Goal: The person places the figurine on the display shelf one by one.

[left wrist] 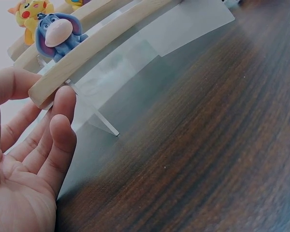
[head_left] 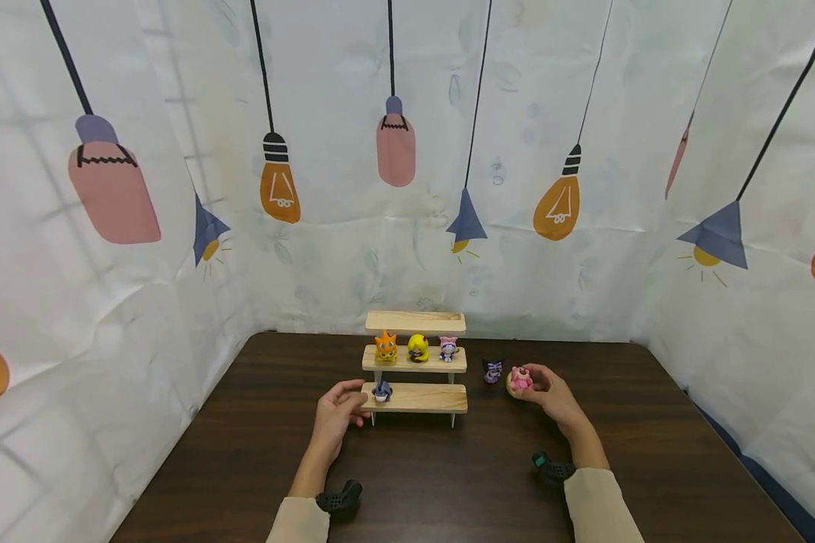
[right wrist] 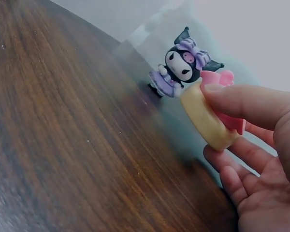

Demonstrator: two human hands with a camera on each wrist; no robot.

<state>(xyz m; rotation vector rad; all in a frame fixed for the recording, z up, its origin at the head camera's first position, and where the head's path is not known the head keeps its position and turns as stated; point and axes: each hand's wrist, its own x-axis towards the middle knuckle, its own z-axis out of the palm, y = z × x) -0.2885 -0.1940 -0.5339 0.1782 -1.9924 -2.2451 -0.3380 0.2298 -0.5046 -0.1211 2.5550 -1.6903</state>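
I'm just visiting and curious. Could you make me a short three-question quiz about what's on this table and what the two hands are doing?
1. True or false: the top step of the wooden shelf is bare.
2. How many figures stand on the middle step?
3. What does the right hand hold: A) the pink figure, B) the dark purple figure, C) nothing?

Key:
1. True.
2. Three: orange, yellow, pink-hatted.
3. A. The left hand rests open by the bottom step, near the blue figure.
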